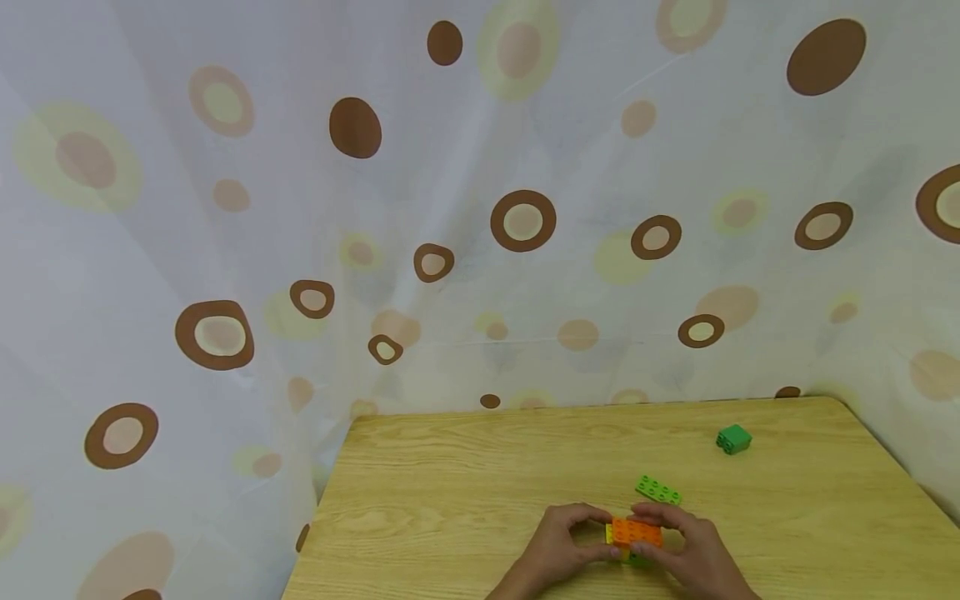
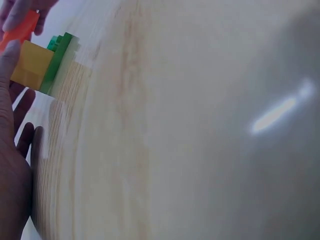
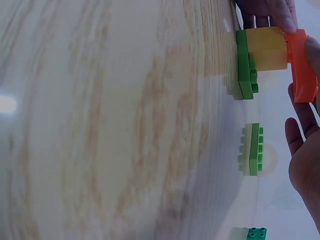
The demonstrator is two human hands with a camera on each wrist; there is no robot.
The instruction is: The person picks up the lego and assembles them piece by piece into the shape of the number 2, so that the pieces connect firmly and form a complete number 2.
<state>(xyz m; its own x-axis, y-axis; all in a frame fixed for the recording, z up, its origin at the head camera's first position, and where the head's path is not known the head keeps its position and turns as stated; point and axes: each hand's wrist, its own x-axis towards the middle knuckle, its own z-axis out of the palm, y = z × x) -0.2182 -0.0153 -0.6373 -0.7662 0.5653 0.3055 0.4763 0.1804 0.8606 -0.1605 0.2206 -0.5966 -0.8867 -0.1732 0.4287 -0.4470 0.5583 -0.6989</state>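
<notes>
A small stack stands between the two hands: a green base brick [image 3: 243, 65] on the table, a yellow brick [image 3: 266, 49] on one end of it, and an orange brick [image 1: 636, 532] on top. In the right wrist view the orange brick reaches out past the yellow one over the green studs. My left hand [image 1: 558, 542] holds the yellow brick from the left, its thumb near the joint with the orange one. From the right, my right hand [image 1: 693, 550] pinches the orange brick between thumb and fingers.
Just beyond the hands lies a light green flat brick [image 1: 658, 490], studs up. Farther back on the right is a darker green brick [image 1: 733, 439] on its side. The wooden table [image 1: 450, 475] meets a dotted curtain [image 1: 450, 167] along its back edge.
</notes>
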